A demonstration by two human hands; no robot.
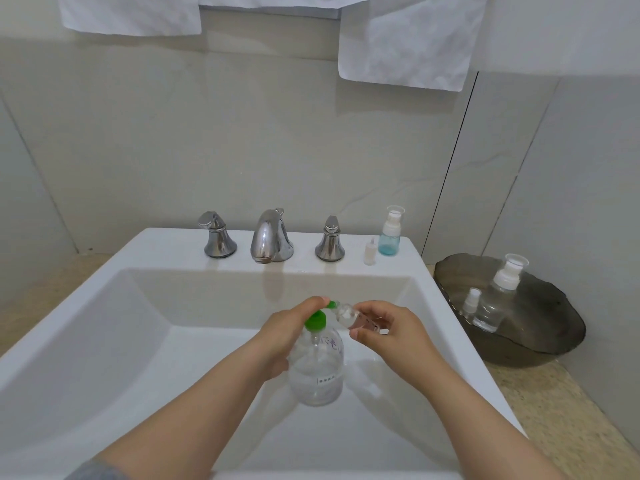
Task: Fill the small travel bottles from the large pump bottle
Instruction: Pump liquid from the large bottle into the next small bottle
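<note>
A large clear pump bottle (317, 372) with a green pump head stands inside the white sink (114, 327). My left hand (287, 332) wraps round its neck, with fingers lying on top of the green pump. My right hand (388, 327) pinches a small clear travel bottle (349, 315), held tilted with its mouth against the green spout. On the sink's back ledge stand a blue-tinted spray bottle (389, 233) and a tiny pale bottle (369, 251).
A chrome tap (271, 237) with two handles sits at the back of the sink. A dark tray (540, 337) on the counter to the right carries two clear capped bottles (498, 296). White towels (408, 43) hang above.
</note>
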